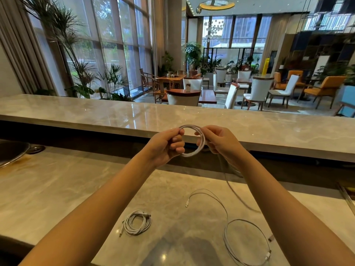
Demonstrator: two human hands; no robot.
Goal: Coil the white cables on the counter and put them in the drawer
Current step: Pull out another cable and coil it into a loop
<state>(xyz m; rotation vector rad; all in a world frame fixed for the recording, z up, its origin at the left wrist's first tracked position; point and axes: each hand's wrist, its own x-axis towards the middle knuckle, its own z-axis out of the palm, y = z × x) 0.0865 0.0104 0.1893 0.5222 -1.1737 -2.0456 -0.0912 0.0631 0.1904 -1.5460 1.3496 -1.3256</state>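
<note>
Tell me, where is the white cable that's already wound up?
The wound cable lies on the counter, low in the head view just left of centre, with the loose cable sprawled to its right.

**Both hands raised, gripping one coil**

Forearms bare, both stretched forward and converging toward mid-frame. Left hand [166,145]: fingers curled, thumb on top, gripping the left side of the white cable coil [192,154]. Right hand [218,143]: fingers curled round the coil's right side (back of the hand toward the camera). Hands near each other, apart, at about equal height. Wrists roughly straight.
</note>
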